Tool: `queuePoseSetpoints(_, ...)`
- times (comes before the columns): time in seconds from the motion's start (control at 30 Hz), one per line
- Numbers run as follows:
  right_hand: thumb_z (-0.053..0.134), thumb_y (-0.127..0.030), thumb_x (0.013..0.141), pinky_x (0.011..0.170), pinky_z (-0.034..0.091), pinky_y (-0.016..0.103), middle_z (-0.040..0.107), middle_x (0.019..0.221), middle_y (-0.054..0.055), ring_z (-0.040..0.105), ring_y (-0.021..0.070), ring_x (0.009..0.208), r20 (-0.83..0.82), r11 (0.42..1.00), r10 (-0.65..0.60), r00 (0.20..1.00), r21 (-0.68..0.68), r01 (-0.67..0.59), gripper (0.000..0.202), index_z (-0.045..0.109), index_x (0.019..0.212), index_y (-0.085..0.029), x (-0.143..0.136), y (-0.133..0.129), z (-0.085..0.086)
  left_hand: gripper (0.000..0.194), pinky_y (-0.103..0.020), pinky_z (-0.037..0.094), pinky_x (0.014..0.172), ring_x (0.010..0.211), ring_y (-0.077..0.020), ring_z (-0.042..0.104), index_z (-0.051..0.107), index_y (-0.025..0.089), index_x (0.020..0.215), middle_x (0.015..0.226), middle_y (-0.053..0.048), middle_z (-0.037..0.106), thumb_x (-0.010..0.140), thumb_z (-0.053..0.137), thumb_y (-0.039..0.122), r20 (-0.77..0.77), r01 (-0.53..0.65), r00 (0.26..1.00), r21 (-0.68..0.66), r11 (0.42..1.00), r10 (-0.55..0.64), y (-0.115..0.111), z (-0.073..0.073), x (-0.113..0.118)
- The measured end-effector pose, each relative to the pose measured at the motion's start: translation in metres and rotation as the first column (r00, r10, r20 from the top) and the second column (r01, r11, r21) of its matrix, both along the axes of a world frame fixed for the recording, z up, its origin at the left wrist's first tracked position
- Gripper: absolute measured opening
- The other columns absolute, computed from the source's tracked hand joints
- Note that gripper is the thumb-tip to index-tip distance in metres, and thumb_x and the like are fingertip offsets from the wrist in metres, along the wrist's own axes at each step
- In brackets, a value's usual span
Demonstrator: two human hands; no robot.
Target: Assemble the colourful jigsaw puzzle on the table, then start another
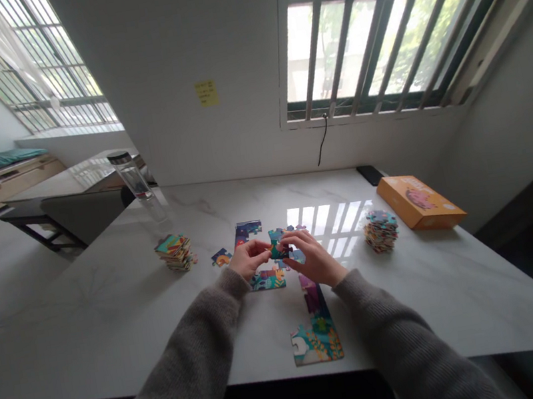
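Between my two hands, a green and teal puzzle piece (278,246) is held a little above the white table (176,328). My left hand (251,258) pinches its left edge, and the fingers of my right hand (310,256) close on its right side. Under and around them lie joined pieces: a dark blue and red part (244,233) behind, a colourful strip (269,280) below my left hand, and a purple part (312,293) leading down to a teal and orange corner (319,343) near the front edge. A loose piece (221,256) rests left of my left hand.
One stack of puzzle pieces (174,252) stands on the left, another stack (381,231) on the right. Farther right are an orange box (418,201) and a black phone (370,175). A glass bottle (131,176) stands at the back left.
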State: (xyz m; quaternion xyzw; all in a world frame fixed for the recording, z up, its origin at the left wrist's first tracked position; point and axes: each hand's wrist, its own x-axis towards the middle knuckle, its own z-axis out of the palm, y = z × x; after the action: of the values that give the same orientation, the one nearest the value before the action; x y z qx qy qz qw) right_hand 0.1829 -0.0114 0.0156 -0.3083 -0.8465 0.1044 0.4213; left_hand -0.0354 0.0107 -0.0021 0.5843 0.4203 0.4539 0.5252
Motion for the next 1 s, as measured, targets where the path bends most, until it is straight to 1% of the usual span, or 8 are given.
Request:
queuePoseSetpoints(0.1,0.065,-0.027,0.093,0.098,0.050,0.045,0.065,0.122,0.009,0.058,0.0260,0.116,0.087,0.999,-0.018,0.996,0.051,0.014,0.028,0.060,0.121,-0.024,0.003,-0.002,0.001,0.045,-0.026,0.049,0.058,0.060,-0.0136,0.061,0.069,0.012,0.085,0.068,-0.003,0.068,0.059,0.088,0.044,0.008,0.011,1.000,-0.023,1.000,-0.010,-0.001,0.000,0.001)
queuePoseSetpoints(0.2,0.066,-0.029,0.092,0.096,0.048,0.046,0.068,0.120,0.009,0.060,0.0269,0.111,0.147,0.995,-0.081,0.986,0.067,0.072,0.032,0.061,0.123,-0.024,0.008,-0.005,0.002,0.044,-0.026,0.048,0.057,0.063,-0.0148,0.062,0.070,0.012,0.094,0.072,-0.004,0.069,0.068,0.081,0.045,-0.044,0.001,0.999,0.011,1.000,0.000,-0.007,0.001,0.003)
queuePoseSetpoints(0.33,0.070,-0.032,0.089,0.092,0.048,0.045,0.072,0.109,0.009,0.061,0.0278,0.103,0.211,0.991,-0.124,0.970,-0.017,0.130,0.034,0.064,0.122,-0.024,0.019,-0.015,-0.002,0.032,-0.028,0.050,0.065,0.071,-0.0156,0.063,0.069,0.015,0.110,0.083,-0.005,0.070,0.085,0.064,0.035,-0.262,-0.086,0.951,0.289,0.953,0.165,-0.021,0.002,0.000)
queuePoseSetpoints(0.4,0.071,-0.032,0.088,0.090,0.049,0.044,0.072,0.105,0.010,0.061,0.0273,0.101,0.247,0.990,-0.094,0.965,-0.082,0.118,0.033,0.066,0.119,-0.024,0.026,-0.021,-0.008,0.026,-0.030,0.051,0.070,0.078,-0.0176,0.063,0.070,0.017,0.109,0.089,-0.006,0.069,0.088,0.059,0.029,-0.384,-0.006,0.904,0.432,0.902,0.190,-0.028,-0.003,-0.003)
queuePoseSetpoints(0.5,0.072,-0.031,0.087,0.090,0.049,0.044,0.071,0.106,0.010,0.061,0.0262,0.100,0.266,0.986,-0.062,0.962,-0.132,0.100,0.032,0.067,0.118,-0.024,0.034,-0.031,-0.015,0.023,-0.038,0.050,0.087,0.096,-0.0239,0.061,0.071,0.019,0.106,0.099,-0.009,0.068,0.088,0.059,0.027,-0.520,0.161,0.833,0.552,0.818,0.187,-0.036,-0.017,-0.009)
queuePoseSetpoints(0.63,0.072,-0.032,0.087,0.090,0.049,0.044,0.071,0.106,0.009,0.060,0.0261,0.100,0.277,0.984,-0.052,0.959,-0.150,0.097,0.030,0.067,0.116,-0.024,0.037,-0.043,-0.019,0.027,-0.044,0.047,0.095,0.101,-0.0275,0.059,0.068,0.019,0.111,0.105,-0.010,0.066,0.087,0.061,0.028,-0.623,0.265,0.760,0.559,0.785,0.187,-0.041,-0.030,-0.011)
queuePoseSetpoints(0.87,0.072,-0.034,0.088,0.091,0.049,0.044,0.071,0.106,0.010,0.060,0.0265,0.100,0.246,0.988,-0.056,0.968,-0.129,0.090,0.035,0.064,0.120,-0.023,0.030,-0.056,-0.015,0.063,-0.045,0.041,0.107,0.120,-0.0296,0.052,0.054,0.022,0.136,0.131,-0.012,0.058,0.080,0.074,0.042,-0.605,0.402,0.794,0.591,0.699,0.055,-0.054,-0.014,-0.002)
queuePoseSetpoints(1.0,0.073,-0.034,0.087,0.091,0.050,0.044,0.071,0.106,0.009,0.062,0.0263,0.100,0.243,0.987,-0.029,0.970,-0.144,0.066,0.039,0.063,0.123,-0.025,0.024,-0.059,-0.012,0.039,-0.041,0.045,0.101,0.112,-0.0270,0.057,0.063,0.022,0.118,0.117,-0.010,0.066,0.084,0.071,0.040,-0.648,0.466,0.761,0.535,0.705,-0.012,-0.055,-0.011,0.002)
